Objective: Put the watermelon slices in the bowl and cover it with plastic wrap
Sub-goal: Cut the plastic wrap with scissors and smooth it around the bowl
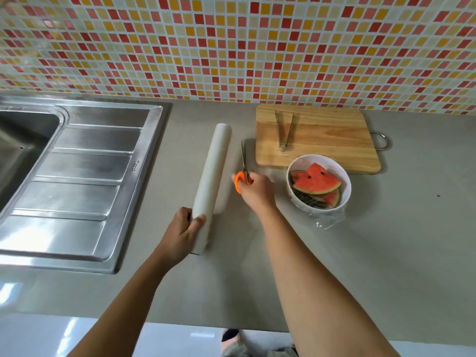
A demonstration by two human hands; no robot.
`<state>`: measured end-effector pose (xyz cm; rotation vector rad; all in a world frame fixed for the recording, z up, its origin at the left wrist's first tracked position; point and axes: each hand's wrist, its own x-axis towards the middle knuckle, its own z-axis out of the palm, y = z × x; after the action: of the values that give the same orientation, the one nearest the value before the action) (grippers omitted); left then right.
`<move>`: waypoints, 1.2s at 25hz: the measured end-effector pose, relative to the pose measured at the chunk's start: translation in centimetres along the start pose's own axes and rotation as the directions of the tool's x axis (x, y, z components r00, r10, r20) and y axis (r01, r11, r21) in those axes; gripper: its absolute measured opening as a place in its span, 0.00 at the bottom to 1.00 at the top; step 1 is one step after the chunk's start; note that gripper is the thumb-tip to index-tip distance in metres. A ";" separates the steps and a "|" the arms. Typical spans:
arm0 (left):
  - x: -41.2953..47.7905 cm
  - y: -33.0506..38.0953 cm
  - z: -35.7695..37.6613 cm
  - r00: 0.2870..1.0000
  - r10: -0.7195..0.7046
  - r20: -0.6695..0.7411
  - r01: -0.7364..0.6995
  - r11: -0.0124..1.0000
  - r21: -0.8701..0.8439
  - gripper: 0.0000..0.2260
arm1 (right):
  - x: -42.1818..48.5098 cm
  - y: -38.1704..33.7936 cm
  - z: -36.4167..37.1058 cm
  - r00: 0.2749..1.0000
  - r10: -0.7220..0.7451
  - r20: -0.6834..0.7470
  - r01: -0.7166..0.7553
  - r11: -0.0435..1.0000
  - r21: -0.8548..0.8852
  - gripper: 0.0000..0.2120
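Observation:
A white bowl (342,176) on the grey counter holds several watermelon slices (315,182). Clear plastic wrap (327,219) covers the bowl and bunches at its near side. A long white roll of plastic wrap (213,171) lies on the counter left of the bowl. My left hand (181,234) grips the near end of the roll. My right hand (253,190) holds orange-handled scissors (243,168) between the roll and the bowl, blades pointing away from me.
A wooden cutting board (329,140) lies behind the bowl with metal tongs (283,130) on it. A steel sink with draining board (74,176) fills the left. A tiled wall rises at the back; the counter's front edge is near me.

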<state>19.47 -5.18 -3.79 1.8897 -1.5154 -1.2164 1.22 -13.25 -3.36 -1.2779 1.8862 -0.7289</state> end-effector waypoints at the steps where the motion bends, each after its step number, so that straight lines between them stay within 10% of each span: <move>1: 0.1 0.5 0.5 0.998 -0.010 -0.056 0.009 1.000 -0.013 0.13 | -0.8 0.0 0.3 1.000 -0.020 0.014 0.021 0.995 -0.098 0.16; 9: -0.2 1.5 1.7 0.979 0.012 -0.205 0.028 0.981 0.191 0.14 | -4.6 0.8 2.2 0.996 -0.044 0.078 0.081 0.816 -0.572 0.09; 18: -1.1 0.5 2.5 0.975 0.083 -0.205 0.003 0.922 0.388 0.17 | -6.1 1.0 2.3 0.995 -0.068 0.072 0.095 0.865 -0.493 0.11; 23: -1.9 1.8 1.8 0.961 -0.029 -0.276 0.139 0.911 0.389 0.34 | -7.4 0.2 -0.1 0.984 -0.171 -0.047 0.138 0.904 -0.405 0.13; 30: -0.5 10.4 5.3 0.912 0.295 -0.286 -0.280 0.955 0.093 0.17 | -5.6 1.9 -10.2 0.883 -0.296 -0.364 0.210 0.943 -0.257 0.13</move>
<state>9.23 -6.95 1.61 1.7097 -1.5961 -0.7319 -6.78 -6.86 2.40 -1.6327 2.1898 -1.0112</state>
